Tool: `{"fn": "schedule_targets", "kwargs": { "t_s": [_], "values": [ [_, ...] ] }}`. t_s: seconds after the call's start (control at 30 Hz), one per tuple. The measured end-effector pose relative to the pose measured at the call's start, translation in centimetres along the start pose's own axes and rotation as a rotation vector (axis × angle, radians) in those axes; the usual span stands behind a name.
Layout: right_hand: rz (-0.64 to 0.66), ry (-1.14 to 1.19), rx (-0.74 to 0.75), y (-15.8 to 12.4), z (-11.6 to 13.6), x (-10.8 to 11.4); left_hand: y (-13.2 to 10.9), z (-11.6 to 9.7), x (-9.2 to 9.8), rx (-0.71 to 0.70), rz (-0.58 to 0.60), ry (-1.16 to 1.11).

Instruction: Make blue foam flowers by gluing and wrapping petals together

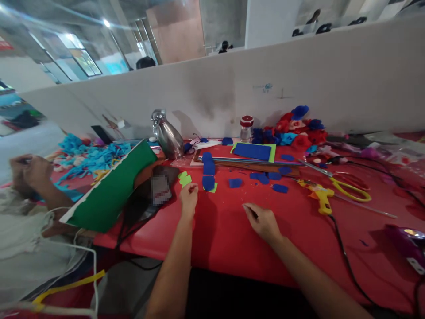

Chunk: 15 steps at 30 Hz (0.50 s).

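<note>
My left hand (189,199) is closed, fingertips pinched together, just below the lime-green paper pieces (185,180). What it holds, if anything, is too small to make out. To its right lie blue crepe-paper petals (208,183), one of them overlapping a bit of green. My right hand (264,220) hovers over the red tabletop (226,230), with thumb and forefinger drawn into a pinch. Whatever sits between those fingertips cannot be made out. Nearest to it are a single blue piece (235,183) and another blue petal (280,188).
A yellow glue gun (320,197) and yellow-handled scissors (350,189) lie right. A steel jug (170,138), a red-lidded jar (246,128) and paper flowers (300,128) stand behind. A green board (113,190) leans left, beside a co-worker's hands (35,173).
</note>
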State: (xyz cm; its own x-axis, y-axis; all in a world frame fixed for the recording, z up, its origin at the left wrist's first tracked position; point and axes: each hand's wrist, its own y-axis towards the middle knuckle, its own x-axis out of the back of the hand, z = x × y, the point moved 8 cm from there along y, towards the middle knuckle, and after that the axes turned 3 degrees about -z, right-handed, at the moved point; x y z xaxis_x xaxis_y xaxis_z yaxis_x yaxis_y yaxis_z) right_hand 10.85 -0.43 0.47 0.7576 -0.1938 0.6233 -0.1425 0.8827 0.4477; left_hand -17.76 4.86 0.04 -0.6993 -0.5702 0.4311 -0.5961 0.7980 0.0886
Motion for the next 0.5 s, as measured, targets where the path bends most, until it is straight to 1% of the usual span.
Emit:
{"fn": "schedule_targets", "kwargs": {
  "t_s": [0.07,0.17,0.2,0.27,0.33,0.4,0.5],
  "values": [
    [0.005,-0.016,-0.002,0.0,-0.1,0.0,-0.1,0.5,0.6,-0.003,0.048,0.082],
    [0.001,-0.031,-0.004,-0.2,-0.3,0.0,-0.8,-0.1,0.3,-0.081,0.118,0.276],
    [-0.003,-0.038,-0.004,-0.2,-0.4,0.0,-1.1,-0.6,-0.1,-0.117,0.135,0.342],
    [0.001,-0.05,-0.006,-0.3,-0.4,-0.2,-1.7,-1.2,-1.2,-0.16,0.165,0.404],
    [0.021,-0.055,-0.016,-0.3,-0.6,-0.4,-2.3,-1.8,-2.4,-0.209,0.187,0.411],
    [0.049,-0.055,-0.037,-0.3,-0.7,-0.6,-2.8,-2.6,-3.7,-0.295,0.194,0.406],
    [0.083,-0.06,-0.074,-0.2,-1.0,-0.9,-3.4,-3.4,-5.0,-0.367,0.194,0.405]
  ]
}}
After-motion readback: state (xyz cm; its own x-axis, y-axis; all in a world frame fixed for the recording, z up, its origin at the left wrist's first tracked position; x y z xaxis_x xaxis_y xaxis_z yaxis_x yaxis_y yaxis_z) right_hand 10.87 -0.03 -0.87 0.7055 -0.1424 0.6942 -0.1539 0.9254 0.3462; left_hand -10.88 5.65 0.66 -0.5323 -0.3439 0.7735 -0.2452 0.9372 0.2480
